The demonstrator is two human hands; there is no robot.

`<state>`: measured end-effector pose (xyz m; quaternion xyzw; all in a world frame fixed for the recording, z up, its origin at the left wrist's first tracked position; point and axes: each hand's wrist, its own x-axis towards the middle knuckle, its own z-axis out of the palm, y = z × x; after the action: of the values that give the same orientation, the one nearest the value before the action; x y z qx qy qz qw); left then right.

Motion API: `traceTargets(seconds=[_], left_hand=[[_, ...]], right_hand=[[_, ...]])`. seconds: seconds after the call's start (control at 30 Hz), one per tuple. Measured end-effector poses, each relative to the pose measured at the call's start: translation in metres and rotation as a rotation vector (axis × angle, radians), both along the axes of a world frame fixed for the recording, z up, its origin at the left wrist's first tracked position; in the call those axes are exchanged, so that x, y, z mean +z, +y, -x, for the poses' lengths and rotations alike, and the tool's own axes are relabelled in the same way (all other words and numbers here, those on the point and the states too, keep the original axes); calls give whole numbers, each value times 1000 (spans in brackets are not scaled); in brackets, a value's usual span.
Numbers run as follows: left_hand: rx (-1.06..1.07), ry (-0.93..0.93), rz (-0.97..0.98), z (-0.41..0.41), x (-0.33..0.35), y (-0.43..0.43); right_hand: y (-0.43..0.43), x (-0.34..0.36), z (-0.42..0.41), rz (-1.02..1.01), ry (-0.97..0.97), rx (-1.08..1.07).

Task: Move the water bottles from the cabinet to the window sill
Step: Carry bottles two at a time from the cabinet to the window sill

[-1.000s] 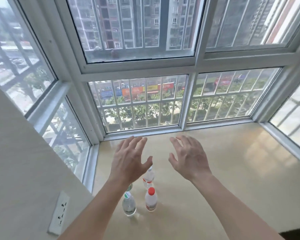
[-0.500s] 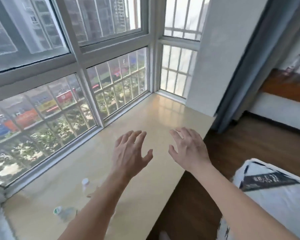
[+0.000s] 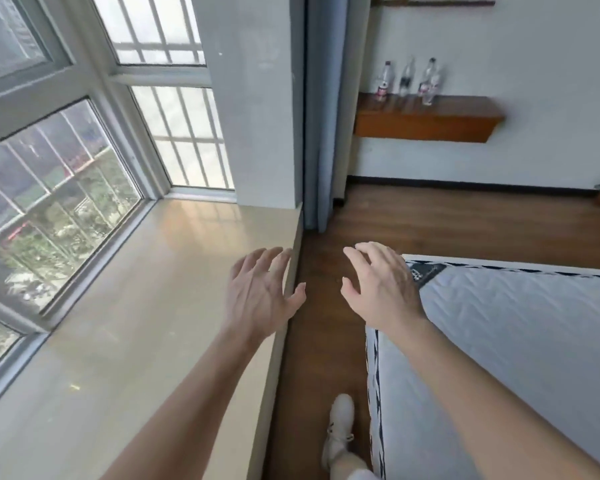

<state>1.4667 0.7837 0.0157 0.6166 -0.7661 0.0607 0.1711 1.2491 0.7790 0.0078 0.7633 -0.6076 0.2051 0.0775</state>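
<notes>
Three clear water bottles (image 3: 407, 79) stand in a row on a brown wooden wall cabinet (image 3: 426, 124) far across the room at the upper right. The beige window sill (image 3: 146, 306) fills the left side below the windows, and no bottles show on this stretch of it. My left hand (image 3: 260, 294) hovers open over the sill's right edge, fingers spread, holding nothing. My right hand (image 3: 381, 285) is open too, raised over the wood floor beside the mattress corner. Both hands are far from the bottles.
A white quilted mattress (image 3: 516, 358) with a dark patterned edge lies at the right. A narrow strip of wood floor (image 3: 323, 341) runs between it and the sill, with my white shoe (image 3: 340, 427) on it. A grey-blue curtain (image 3: 323, 116) hangs by the wall pillar.
My view has swung right, away from the sill's left end. The bottles standing there have left the frame, and the cabinet with its bottles has come into view. Both hands stay open.
</notes>
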Motion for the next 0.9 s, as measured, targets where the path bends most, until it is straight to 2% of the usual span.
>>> traceTargets(seconds=[0.5, 0.9], left_hand=[[-99, -8, 4, 118, -1, -274], [-181, 4, 1, 174, -9, -435]], right_hand=[[-257, -13, 102, -31, -57, -65], [-399, -21, 153, -59, -97, -155]])
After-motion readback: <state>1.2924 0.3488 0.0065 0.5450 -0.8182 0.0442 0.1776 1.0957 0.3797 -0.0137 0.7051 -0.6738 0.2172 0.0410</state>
